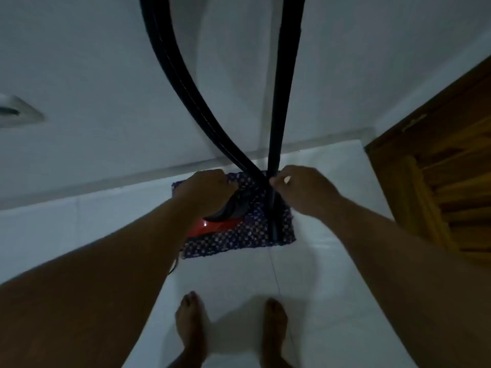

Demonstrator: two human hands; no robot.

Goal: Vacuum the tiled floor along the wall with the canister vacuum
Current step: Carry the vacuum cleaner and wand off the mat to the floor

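Currently setup step: left hand [206, 187] grips vacuum [220, 221] top; right hand [300, 188] pinches wand [275, 166]. Next: free wand, lower to floor [239, 282].

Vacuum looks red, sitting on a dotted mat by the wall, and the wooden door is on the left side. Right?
Not quite. In the head view the wooden door is on the right side, not the left. The rest holds: the red vacuum sits on the dotted mat by the wall.
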